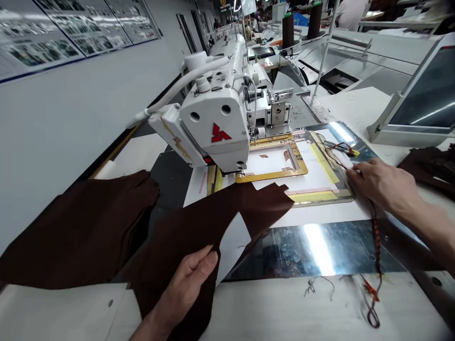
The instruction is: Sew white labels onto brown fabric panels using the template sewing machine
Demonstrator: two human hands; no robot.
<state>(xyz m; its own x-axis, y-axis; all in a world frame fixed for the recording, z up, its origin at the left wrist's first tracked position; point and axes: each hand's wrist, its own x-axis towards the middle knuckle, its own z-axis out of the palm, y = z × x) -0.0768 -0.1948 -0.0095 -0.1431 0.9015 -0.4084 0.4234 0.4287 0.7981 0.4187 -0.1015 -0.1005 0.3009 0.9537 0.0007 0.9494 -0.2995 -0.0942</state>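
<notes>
My left hand (pixel 190 279) pinches the edge of a dark brown fabric piece (pixel 199 218), where a white patch (pixel 232 244) shows against it. The fabric's far corner lies by the yellow-edged frame (pixel 272 177) under the sewing machine head (pixel 216 118). My right hand (pixel 387 184) rests at the right edge of the clear template plate (pixel 346 193), fingers closed on a braided red-and-black cord (pixel 376 237). One end of this cord runs toward small thread snips (pixel 341 148) on the plate; the other hangs toward the table's front, ending in a loop.
A stack of brown fabric pieces (pixel 81 227) lies on the left, beside the wall. On the right stand a tilted screen (pixel 423 90) and more dark cloth (pixel 430 170). Brown thread cones (pixel 287 31) rise behind. Loose thread ends (pixel 318 284) lie at the front.
</notes>
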